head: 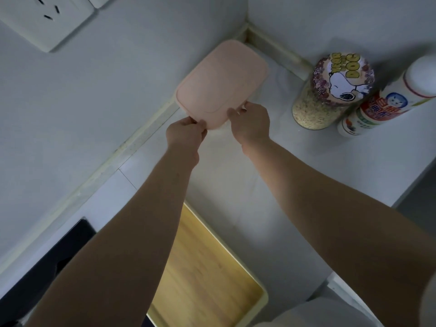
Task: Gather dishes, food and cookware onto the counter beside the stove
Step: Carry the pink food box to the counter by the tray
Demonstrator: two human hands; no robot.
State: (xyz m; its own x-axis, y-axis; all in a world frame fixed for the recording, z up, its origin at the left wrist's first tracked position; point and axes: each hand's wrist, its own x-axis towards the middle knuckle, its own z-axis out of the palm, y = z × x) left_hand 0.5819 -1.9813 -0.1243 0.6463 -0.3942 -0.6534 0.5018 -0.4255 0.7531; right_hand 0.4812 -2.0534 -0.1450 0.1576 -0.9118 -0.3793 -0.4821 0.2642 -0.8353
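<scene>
- Both hands are gripping the near short edge of the pink lidded box. The left hand is pinching one corner and the right hand the other, with the two hands a little apart.
- The box is sitting out beyond the hands, towards the wall corner, over the table. I am not managing to tell whether its far end is resting down or hanging clear.
- To the right of the right hand, a grain-filled jar with a cartoon lid is standing near. A tall white bottle and a smaller bottle are standing just beyond it.
- Back under the forearms a wooden board is lying on the table, and the black stove is showing below the left arm.
- As I am judging it, the hold is taking in only one edge, so the box could be tipping away and dropping at its far end — or the lid could be coming off, if the rim alone is pinched.
- A careless swing to the right could be knocking the jar into the bottles.
</scene>
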